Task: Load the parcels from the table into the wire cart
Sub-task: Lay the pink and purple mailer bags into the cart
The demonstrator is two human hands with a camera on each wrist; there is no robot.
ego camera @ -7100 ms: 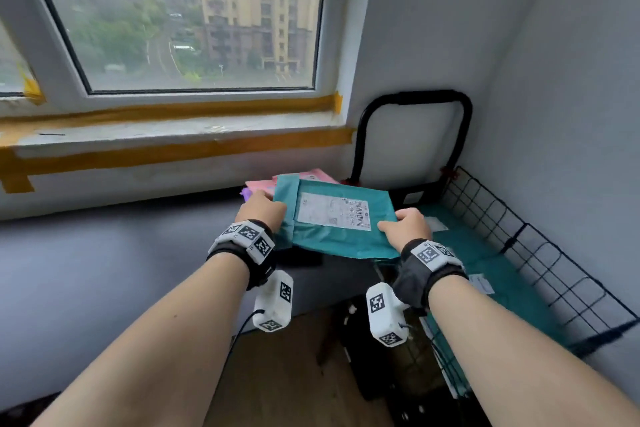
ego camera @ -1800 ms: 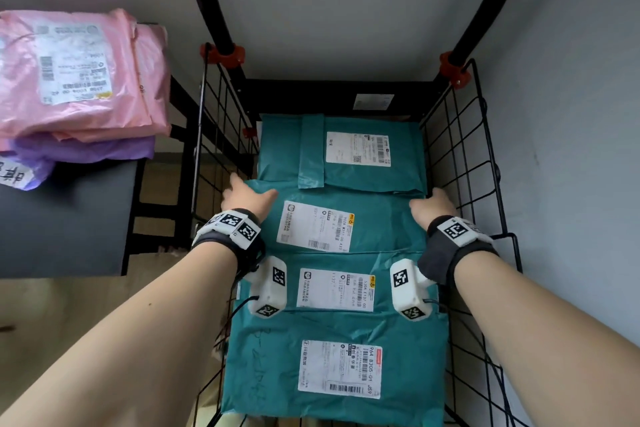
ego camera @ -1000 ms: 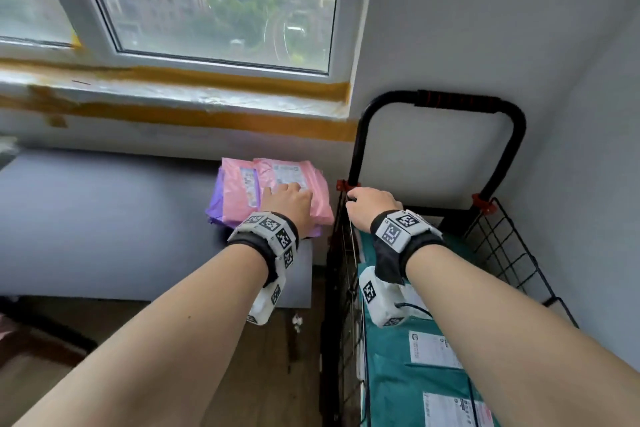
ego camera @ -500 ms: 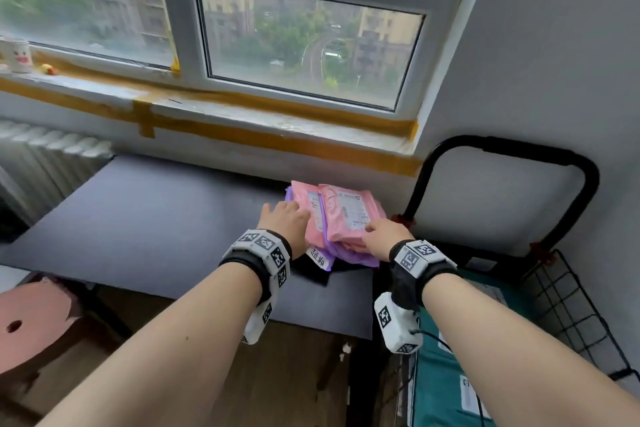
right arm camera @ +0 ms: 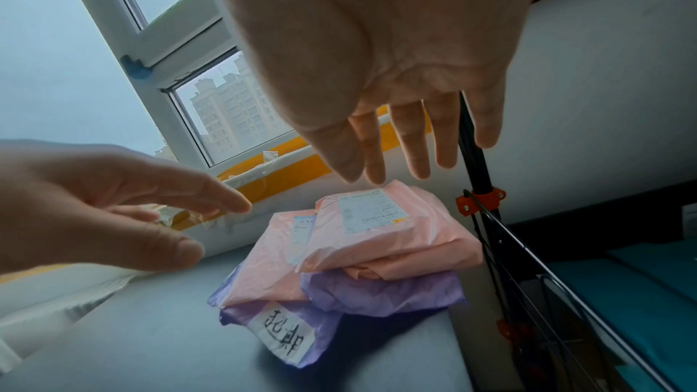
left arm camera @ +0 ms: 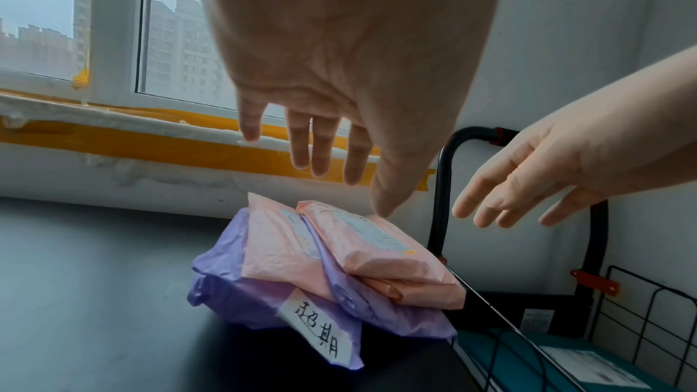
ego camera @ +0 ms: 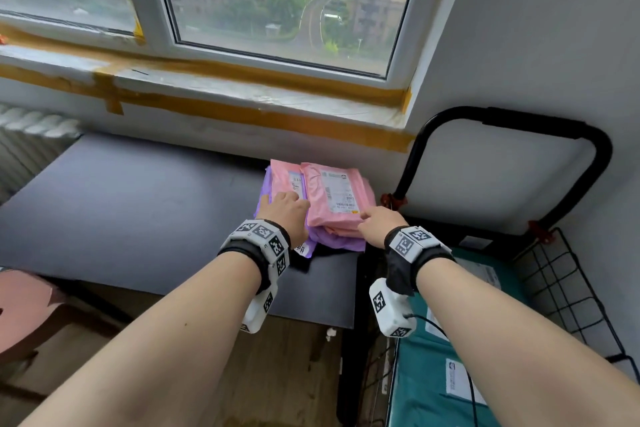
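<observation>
A stack of soft parcels lies at the table's far right corner: a top pink parcel (ego camera: 337, 198) with a white label, a second pink parcel (ego camera: 285, 178) beside it, and purple parcels (ego camera: 334, 241) underneath. My left hand (ego camera: 287, 204) hovers at the stack's left side and my right hand (ego camera: 372, 217) at its near right corner. In the wrist views the left hand (left arm camera: 354, 160) and right hand (right arm camera: 377, 172) have straight, spread fingers just above the top pink parcel (right arm camera: 377, 228), holding nothing. The black wire cart (ego camera: 568, 288) stands right of the table with teal parcels (ego camera: 433, 374) inside.
The dark table (ego camera: 138, 211) stretches left under the taped window sill (ego camera: 242, 94). The cart's black handle (ego camera: 519, 121) rises next to the stack, against the grey wall. A radiator (ego camera: 24, 149) is at far left and a pinkish stool (ego camera: 24, 308) at lower left.
Both hands left the teal parcels in the cart, swung left to the table and now reach over the pink and purple stack. The stack itself has not moved.
</observation>
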